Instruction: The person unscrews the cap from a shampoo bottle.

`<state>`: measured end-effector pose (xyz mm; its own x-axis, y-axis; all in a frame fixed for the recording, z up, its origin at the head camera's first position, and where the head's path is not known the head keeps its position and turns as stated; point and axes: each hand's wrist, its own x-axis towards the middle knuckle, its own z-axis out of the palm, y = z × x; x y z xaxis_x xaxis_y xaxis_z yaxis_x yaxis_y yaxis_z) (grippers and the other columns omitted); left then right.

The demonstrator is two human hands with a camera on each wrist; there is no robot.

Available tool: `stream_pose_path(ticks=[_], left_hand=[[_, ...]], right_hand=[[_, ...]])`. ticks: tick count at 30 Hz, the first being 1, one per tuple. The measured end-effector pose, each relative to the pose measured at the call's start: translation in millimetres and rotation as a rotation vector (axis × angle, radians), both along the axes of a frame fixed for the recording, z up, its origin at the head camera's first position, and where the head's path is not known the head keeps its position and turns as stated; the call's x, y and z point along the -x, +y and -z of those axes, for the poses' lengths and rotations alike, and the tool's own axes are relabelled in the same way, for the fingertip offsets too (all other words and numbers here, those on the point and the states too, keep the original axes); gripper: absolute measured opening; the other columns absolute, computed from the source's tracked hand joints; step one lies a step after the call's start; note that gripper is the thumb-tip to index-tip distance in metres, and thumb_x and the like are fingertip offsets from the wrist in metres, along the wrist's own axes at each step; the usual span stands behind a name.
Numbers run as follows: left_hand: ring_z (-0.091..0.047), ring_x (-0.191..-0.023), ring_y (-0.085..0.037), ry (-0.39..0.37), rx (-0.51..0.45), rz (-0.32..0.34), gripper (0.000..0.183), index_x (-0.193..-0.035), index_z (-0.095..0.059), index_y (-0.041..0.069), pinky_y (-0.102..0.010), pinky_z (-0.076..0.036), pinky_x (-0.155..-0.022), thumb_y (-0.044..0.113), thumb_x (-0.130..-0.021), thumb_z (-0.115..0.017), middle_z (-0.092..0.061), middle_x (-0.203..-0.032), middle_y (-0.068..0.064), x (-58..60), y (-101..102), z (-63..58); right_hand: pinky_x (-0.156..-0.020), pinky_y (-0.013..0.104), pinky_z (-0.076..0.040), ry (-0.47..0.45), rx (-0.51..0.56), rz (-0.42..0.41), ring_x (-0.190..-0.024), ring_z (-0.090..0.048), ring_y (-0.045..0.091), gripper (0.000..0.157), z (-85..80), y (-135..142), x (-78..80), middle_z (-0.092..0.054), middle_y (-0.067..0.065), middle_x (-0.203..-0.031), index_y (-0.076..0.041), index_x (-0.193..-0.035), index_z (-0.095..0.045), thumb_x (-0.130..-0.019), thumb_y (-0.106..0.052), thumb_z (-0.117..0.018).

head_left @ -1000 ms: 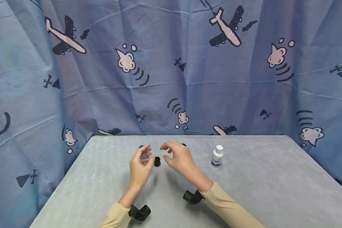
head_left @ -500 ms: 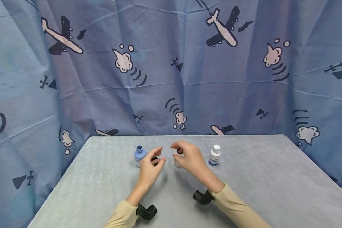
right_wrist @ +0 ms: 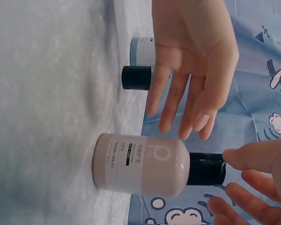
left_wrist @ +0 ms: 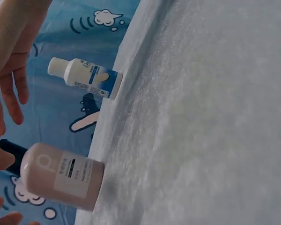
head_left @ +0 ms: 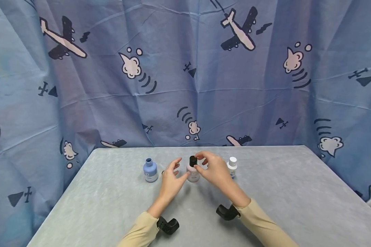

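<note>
Looks like uncapping time, pink bottle (head_left: 193, 176) right of the blue bottle (head_left: 150, 171), left hand (head_left: 171, 183) and right hand (head_left: 215, 168) both loose, so next probably wants pinching the black cap (head_left: 193, 161).

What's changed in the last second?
Both hands moved rightward from around the loose black cap. The left hand is now beside the pink bottle; the right hand has reached its cap, though a firm grip isn't visible. The blue bottle, white bottle and loose black cap stayed standing in place.
</note>
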<state>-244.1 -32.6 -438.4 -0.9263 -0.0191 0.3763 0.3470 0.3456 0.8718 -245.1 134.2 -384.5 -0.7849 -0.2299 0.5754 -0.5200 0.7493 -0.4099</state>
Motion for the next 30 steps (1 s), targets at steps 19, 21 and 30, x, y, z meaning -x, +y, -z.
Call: stream_pose_path(ticks=[19, 21, 30], left_hand=[[-0.063, -0.107, -0.032, -0.124, 0.04, 0.064, 0.069, -0.133, -0.051, 0.001, -0.041, -0.053, -0.089, 0.017, -0.073, -0.08, -0.061, -0.122, -0.019, 21.1, 22, 6.6], [-0.064, -0.104, -0.031, -0.132, 0.041, 0.06, 0.068, -0.132, -0.052, 0.003, -0.041, -0.053, -0.088, 0.018, -0.073, -0.08, -0.062, -0.119, -0.019, 20.3, 23, 7.6], [-0.066, -0.095, -0.026, -0.131, 0.033, 0.033, 0.061, -0.124, -0.058, 0.003, -0.038, -0.054, -0.08, 0.019, -0.07, -0.082, -0.066, -0.111, -0.016, 19.9, 22, 12.6]], right_hand=[[-0.064, 0.03, -0.055, -0.284, 0.158, -0.022, -0.078, -0.07, 0.024, 0.044, 7.7, 9, 14.9, -0.071, 0.014, -0.099, -0.008, -0.114, -0.063, -0.074, -0.016, -0.081], [-0.063, 0.029, -0.054, -0.308, 0.17, -0.018, -0.079, -0.07, 0.023, 0.045, 8.8, 9, 16.2, -0.071, 0.014, -0.1, -0.008, -0.114, -0.063, -0.074, -0.017, -0.082], [-0.064, 0.029, -0.054, -0.349, 0.187, 0.001, -0.084, -0.07, 0.022, 0.047, 9.5, 8, 18.9, -0.071, 0.013, -0.102, -0.009, -0.116, -0.063, -0.075, -0.021, -0.082]])
